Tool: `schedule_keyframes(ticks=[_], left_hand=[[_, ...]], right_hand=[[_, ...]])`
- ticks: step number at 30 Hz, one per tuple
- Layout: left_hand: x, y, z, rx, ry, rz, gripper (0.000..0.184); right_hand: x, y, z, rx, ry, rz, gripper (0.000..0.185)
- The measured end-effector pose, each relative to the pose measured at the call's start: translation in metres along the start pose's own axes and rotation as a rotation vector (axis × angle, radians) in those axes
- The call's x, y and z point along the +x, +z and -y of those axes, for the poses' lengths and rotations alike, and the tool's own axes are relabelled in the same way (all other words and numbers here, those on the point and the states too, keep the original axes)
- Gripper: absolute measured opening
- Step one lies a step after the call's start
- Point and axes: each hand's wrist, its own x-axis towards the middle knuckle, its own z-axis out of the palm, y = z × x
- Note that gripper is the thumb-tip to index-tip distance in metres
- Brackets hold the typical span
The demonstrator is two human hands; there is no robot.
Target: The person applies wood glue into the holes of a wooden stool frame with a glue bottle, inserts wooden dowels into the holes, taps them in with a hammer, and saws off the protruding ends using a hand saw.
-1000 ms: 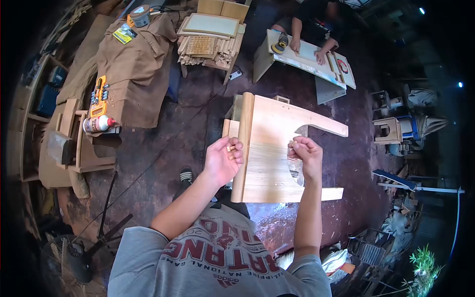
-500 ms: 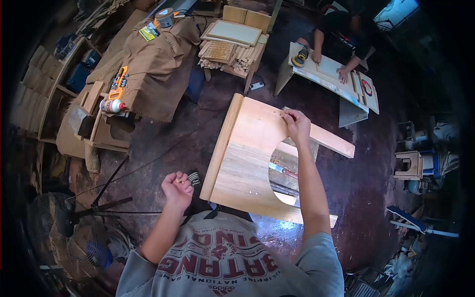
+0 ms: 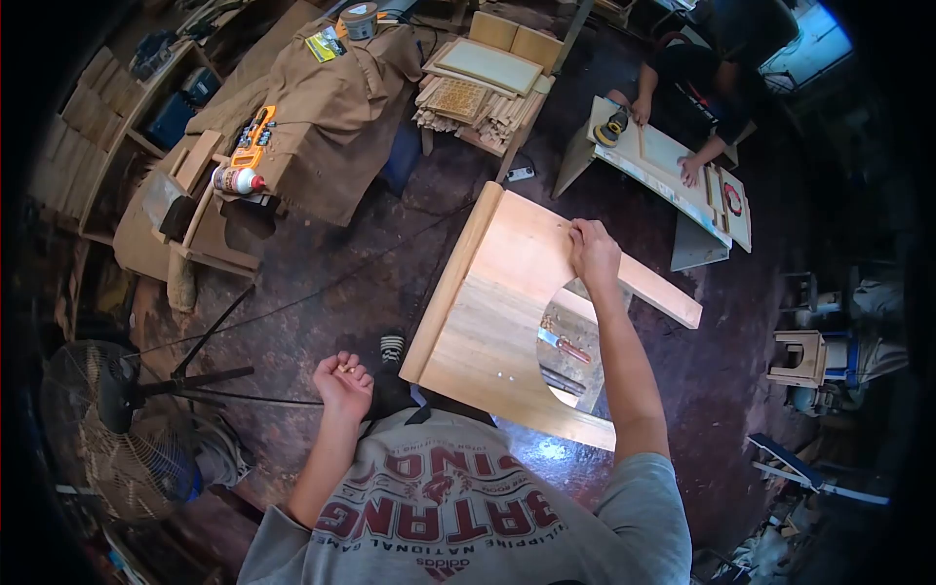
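A wooden panel point(image 3: 478, 312) with a rounded cutout and a thick rail point(image 3: 451, 283) along its left edge lies before me. My right hand point(image 3: 595, 255) is on its far part, fingertips pinched together against the surface; whatever they may hold is hidden. My left hand point(image 3: 344, 385) is held off to the left of the panel, fingers curled around small pale wooden pieces point(image 3: 343, 369). Two small whitish bits sit on the panel's near part. Through the cutout shows a tool with a flat blade and reddish handle point(image 3: 570, 347).
At far right a co-worker leans over a white worktable point(image 3: 639, 161) with a yellow-and-black sander point(image 3: 612, 128). A cloth-covered bench point(image 3: 331, 127) bears a glue bottle point(image 3: 237, 180). Stacked wood strips point(image 3: 458, 107) stand behind. A fan point(image 3: 117, 419) is at left, and a cable crosses the floor.
The view has shifted slightly, so the surroundings sit a little differently. My right hand stays on the panel's far part with fingers more tucked; my left hand remains curled beside the panel.
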Motion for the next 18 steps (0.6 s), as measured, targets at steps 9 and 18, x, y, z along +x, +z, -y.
schedule_keyframes(ticks=[9,18], left_hand=[[-0.009,0.068,0.013,0.047,-0.023,0.149,0.012],[-0.021,0.124,0.056,0.093,-0.309,0.271,0.014]], right_hand=[[0.0,0.005,0.001,-0.137,-0.151,-0.031,0.012],[0.005,0.0,0.009,-0.009,0.018,0.061,0.012]])
